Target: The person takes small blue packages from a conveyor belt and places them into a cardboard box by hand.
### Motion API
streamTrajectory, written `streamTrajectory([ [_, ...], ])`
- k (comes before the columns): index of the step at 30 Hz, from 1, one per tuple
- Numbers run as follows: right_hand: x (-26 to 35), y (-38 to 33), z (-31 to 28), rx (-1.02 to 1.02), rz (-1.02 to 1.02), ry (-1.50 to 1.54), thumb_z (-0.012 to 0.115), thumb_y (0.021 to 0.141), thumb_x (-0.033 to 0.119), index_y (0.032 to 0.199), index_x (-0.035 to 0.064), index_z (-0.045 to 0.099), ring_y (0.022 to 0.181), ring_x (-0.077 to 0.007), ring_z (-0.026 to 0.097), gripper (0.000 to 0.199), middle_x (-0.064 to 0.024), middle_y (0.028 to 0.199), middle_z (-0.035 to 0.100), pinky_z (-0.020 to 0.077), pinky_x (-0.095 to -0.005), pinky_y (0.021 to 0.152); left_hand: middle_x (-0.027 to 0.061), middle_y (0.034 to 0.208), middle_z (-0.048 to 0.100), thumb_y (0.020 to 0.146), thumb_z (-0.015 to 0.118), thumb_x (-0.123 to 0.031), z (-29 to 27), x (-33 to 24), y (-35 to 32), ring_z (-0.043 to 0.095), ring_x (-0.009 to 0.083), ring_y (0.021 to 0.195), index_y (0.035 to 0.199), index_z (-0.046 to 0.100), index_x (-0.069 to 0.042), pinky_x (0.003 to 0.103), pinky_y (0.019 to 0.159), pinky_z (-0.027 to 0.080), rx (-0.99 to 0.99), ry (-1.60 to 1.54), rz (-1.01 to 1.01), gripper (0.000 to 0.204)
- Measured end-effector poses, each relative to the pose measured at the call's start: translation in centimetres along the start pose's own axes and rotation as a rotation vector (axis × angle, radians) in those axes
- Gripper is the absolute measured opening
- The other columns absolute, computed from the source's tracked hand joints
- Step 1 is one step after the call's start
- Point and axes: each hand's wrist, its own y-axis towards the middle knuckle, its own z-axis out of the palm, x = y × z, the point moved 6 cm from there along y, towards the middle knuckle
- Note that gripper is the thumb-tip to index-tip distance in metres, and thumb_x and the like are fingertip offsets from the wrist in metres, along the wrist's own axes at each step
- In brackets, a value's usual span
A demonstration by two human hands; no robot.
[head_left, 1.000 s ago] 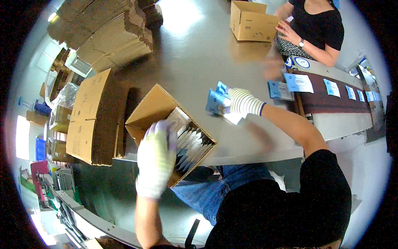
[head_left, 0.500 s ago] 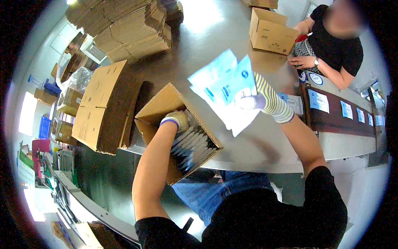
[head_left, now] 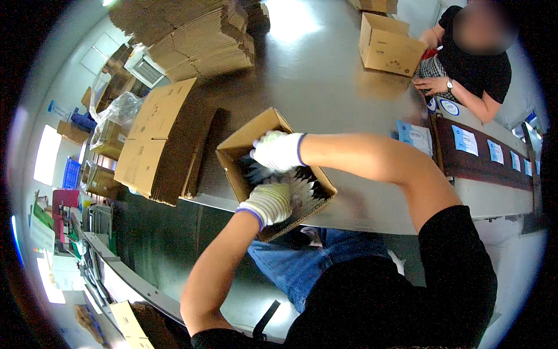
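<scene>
An open cardboard box point(head_left: 256, 129) stands tilted at the table's near edge, with several flat pouches point(head_left: 303, 195) packed upright inside. My right hand point(head_left: 278, 151), in a white striped glove, reaches into the box's far part with fingers bent down over pouches there. Nearer to me, my left hand point(head_left: 268, 203), in a matching glove, is in the box against the row of pouches. Its fingertips are hidden among them. Inside the box, shadow and both hands cover much of the pouches.
Folded cartons point(head_left: 154, 136) stand left of the box, with a tall stack of flattened cardboard point(head_left: 200, 49) behind. At right, a dark conveyor belt point(head_left: 485, 154) carries blue-and-white pouches; one pouch point(head_left: 414, 136) lies by its end. Across the table, a person point(head_left: 479, 75) sits beside another open box point(head_left: 390, 51).
My right hand has moved left and down into the box, bringing the blue-and-white pouches it held above the table. My left hand has shifted toward the box's near side.
</scene>
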Motion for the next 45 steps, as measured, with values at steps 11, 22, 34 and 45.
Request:
streamTrajectory([
  [11,13.2,-17.9,2.2,-0.555,-0.195,-0.119,0.047,0.086,0.025,0.113,0.0013,0.054,0.061,-0.0203,0.060,0.036,-0.0072,0.072,0.060,0.0487,-0.0337,0.053,0.0290,0.085,0.062,0.088,0.062,-0.022,3.1,4.0,-8.5,0.065,0.0363,0.074,0.139,0.021,0.012,0.040,0.067,0.051,-0.859,-0.694,0.010,0.074],
  [22,-20.9,-5.4,-2.7,-0.586,0.910,-0.544,0.052,0.087,0.020,0.141,0.0042,0.031,0.137,-0.0338,0.027,0.060,-0.0195,0.144,0.034,0.0184,-0.0504,0.112,0.0195,0.136,0.042,0.077,0.069,-0.022,-3.3,6.4,-8.8,0.031,0.0444,0.131,0.132,0.042,-0.002,0.049,0.106,0.032,-1.138,0.012,-0.152,0.064],
  [34,-3.2,-7.6,14.7,-0.493,0.491,0.285,0.042,0.092,0.042,0.134,0.0071,0.044,0.134,-0.0325,0.031,0.054,-0.0175,0.142,0.037,0.0199,-0.0455,0.113,0.0193,0.138,0.039,0.078,0.069,-0.024,4.5,29.4,-17.5,0.040,0.0392,0.125,0.133,0.043,-0.011,0.046,0.102,0.039,-1.310,-0.097,-0.929,0.062],
  [45,-1.6,-10.0,16.1,-0.575,0.426,0.319,0.052,0.087,0.042,0.128,0.0060,0.048,0.129,-0.0346,0.037,0.055,-0.0185,0.136,0.044,0.0277,-0.0481,0.109,0.0073,0.091,0.057,0.075,0.066,-0.022,-2.0,11.2,-17.4,0.057,0.0263,0.089,0.105,0.059,-0.012,0.041,0.079,0.045,-1.183,0.527,-0.596,0.033],
])
